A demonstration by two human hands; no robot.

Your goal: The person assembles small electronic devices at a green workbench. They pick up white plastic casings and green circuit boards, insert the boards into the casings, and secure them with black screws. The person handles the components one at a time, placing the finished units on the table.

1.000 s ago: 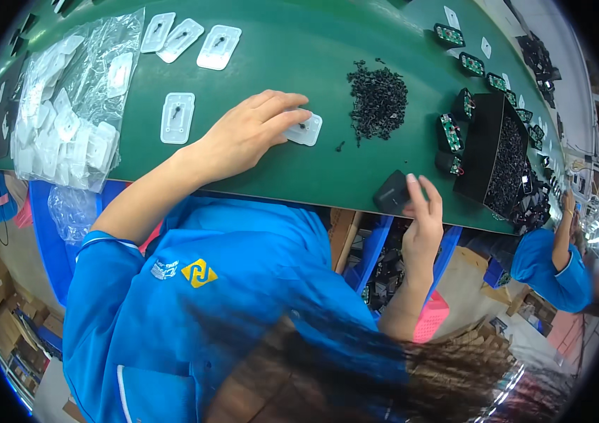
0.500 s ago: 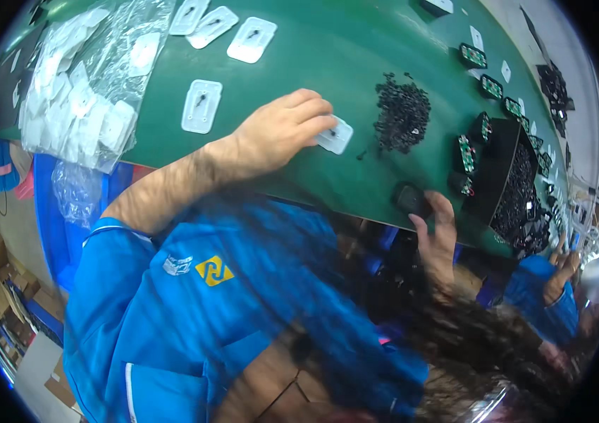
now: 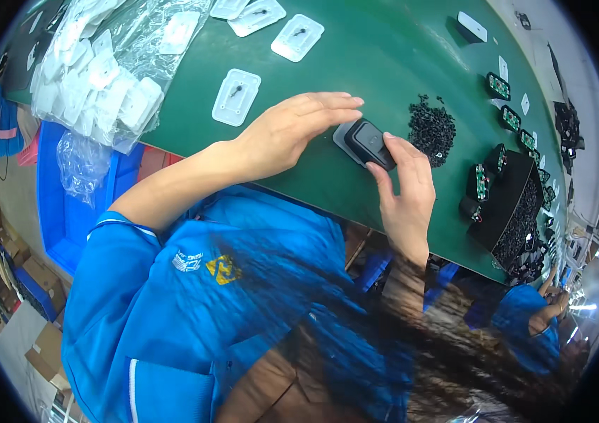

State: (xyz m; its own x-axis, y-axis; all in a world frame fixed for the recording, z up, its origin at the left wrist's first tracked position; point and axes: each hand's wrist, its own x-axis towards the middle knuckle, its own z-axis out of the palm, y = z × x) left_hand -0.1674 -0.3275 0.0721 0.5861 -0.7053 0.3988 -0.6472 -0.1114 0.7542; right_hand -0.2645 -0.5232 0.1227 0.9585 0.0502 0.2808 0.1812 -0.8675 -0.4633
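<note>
My right hand (image 3: pixel 406 190) grips a black plastic housing (image 3: pixel 370 143) between thumb and fingers. The housing rests on or just above a pale translucent plate (image 3: pixel 343 146), whose left edge sticks out from under it. Fingers stretched out, my left hand (image 3: pixel 298 130) hovers at the plate's upper left; its thumb is hidden, and whether it touches the plate I cannot tell. To the right of the housing lies a heap of small black parts (image 3: pixel 432 130). Another white plate (image 3: pixel 237 97) with a small dark piece on it lies beyond my left forearm.
A clear bag (image 3: pixel 113 88) of white plates covers the table's left end. Several black housings with green circuit boards (image 3: pixel 481 182) stand at right, beside a black box (image 3: pixel 500 211) of small parts. A blue bin (image 3: pixel 60 229) stands left below the table edge. Another person's arm (image 3: pixel 550 310) shows far right.
My right hand has brought the black housing up and left onto or over the plate. My left fingers have straightened and come off the plate's near side. The whole view has shifted slightly.
</note>
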